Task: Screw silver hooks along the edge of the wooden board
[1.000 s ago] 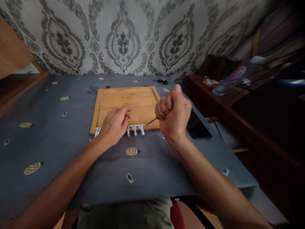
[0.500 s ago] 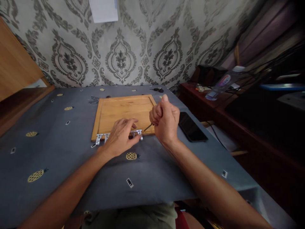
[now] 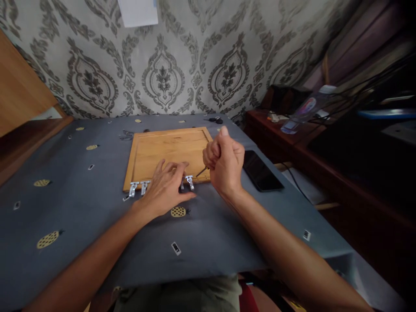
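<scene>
A wooden framed panel (image 3: 169,149) lies flat on the grey cloth-covered table (image 3: 81,203). A row of small silver metal brackets (image 3: 138,187) sits along its near edge. My left hand (image 3: 167,188) rests flat over the middle of that row, fingers stretched out onto the wood. My right hand (image 3: 224,162) is closed in a fist around a thin dark tool (image 3: 201,172), thumb up; the tool's tip points down-left at the rightmost bracket (image 3: 190,182).
A black phone (image 3: 260,170) lies on the cloth right of the panel. Small dark items (image 3: 216,120) and metal bits (image 3: 125,135) sit near the patterned wall. A dark side table (image 3: 292,134) with a bottle and cables stands to the right.
The view has tilted up and back a little. My left hand has slid right along the brackets and flattened its fingers. My right fist with the tool has stayed by the panel's near right corner.
</scene>
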Demonstrator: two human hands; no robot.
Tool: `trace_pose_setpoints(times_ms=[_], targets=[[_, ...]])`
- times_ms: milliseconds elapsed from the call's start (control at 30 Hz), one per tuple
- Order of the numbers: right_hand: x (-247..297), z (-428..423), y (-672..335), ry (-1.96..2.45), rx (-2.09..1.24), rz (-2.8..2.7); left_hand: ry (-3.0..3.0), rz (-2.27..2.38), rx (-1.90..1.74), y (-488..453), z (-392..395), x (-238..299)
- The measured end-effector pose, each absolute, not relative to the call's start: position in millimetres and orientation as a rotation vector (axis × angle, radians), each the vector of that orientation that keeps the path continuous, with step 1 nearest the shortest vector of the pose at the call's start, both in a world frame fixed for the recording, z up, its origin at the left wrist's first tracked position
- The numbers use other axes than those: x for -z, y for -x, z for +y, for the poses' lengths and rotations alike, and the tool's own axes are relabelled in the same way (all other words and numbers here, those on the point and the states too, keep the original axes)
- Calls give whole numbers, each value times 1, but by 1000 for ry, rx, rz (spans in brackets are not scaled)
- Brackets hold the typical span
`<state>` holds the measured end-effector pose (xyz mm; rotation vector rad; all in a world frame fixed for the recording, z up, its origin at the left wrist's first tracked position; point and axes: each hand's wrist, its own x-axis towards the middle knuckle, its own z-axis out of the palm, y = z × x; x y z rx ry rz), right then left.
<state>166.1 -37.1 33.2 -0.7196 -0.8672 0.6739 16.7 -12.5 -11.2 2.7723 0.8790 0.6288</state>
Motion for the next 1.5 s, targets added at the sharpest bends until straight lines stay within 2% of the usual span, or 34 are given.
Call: trace_pose_setpoints(times_ms=[1500], targets=[[-32, -24, -158, 808, -714, -964, -2707, 957, -588, -28, -7, 17]])
